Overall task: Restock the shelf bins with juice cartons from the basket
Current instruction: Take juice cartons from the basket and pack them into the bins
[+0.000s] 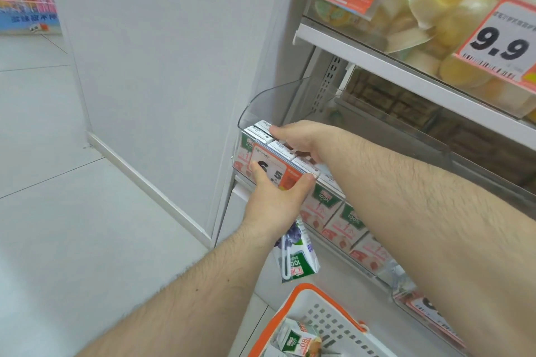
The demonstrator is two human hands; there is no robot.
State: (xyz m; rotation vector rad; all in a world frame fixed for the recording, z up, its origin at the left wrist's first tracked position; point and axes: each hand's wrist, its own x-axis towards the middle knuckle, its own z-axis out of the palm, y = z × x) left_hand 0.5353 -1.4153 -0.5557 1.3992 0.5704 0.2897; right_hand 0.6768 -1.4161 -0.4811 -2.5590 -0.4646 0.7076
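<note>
A clear shelf bin (258,104) holds a row of white juice cartons (343,222) with green and peach print. My right hand (304,138) reaches over the bin's left end, thumb and curled fingers around the top of one carton (278,146) in the row. My left hand (274,204) is just below, thumb and forefinger touching the bin's front by the 6.5 price tag (274,172). Its lower fingers hold a purple-and-green carton (297,258) that hangs under the palm. An orange-rimmed white basket (309,287) at the bottom holds another carton (298,339).
A white panel wall (174,52) stands left of the shelving, with pale floor tiles (58,226) beyond. The upper shelf (377,58) carries yellow jelly cups behind 9.9 price tags (501,43). A second clear bin (417,307) sits lower right.
</note>
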